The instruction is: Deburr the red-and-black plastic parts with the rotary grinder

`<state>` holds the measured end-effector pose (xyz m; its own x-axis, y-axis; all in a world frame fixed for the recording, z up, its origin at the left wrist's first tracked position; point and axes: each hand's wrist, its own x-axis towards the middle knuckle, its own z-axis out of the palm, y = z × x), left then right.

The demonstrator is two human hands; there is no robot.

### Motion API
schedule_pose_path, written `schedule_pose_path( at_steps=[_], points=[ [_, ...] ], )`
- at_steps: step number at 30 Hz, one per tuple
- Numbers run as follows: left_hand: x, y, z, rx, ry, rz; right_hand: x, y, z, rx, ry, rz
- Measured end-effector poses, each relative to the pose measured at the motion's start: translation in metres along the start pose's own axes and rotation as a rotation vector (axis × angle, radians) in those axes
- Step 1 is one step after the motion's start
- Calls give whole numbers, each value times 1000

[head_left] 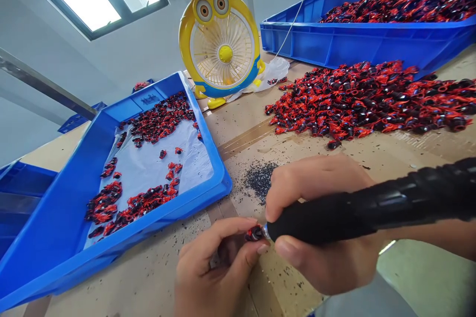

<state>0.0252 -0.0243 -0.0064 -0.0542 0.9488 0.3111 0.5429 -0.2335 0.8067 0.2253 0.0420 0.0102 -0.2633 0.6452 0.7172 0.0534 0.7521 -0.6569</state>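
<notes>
Between the thumb and forefinger of my left hand [223, 262] is a small red and black plastic part [254, 233]. My right hand [327, 252] is wrapped round a black handheld power tool [312, 220], thick as a pen grip, with a ribbed black sleeve running off to the right. The tool's short metal tip [265, 231] meets the part or sits right against it; the exact contact is too small to tell. Black shavings [260, 181] lie in a heap on the table just beyond my hands.
A blue tray [223, 178] with a white liner and scattered red and black parts stands at left. At right lies a large pile of such parts [357, 101], before a full blue bin [290, 42]. A yellow cartoon fan [225, 54] stands at the back.
</notes>
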Motion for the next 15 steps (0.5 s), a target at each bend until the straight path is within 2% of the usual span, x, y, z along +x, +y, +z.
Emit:
schedule_pose_path(
  at_steps=[15],
  points=[
    [1, 1, -2, 5, -4, 9, 2, -4, -2, 1, -3, 11]
  ],
)
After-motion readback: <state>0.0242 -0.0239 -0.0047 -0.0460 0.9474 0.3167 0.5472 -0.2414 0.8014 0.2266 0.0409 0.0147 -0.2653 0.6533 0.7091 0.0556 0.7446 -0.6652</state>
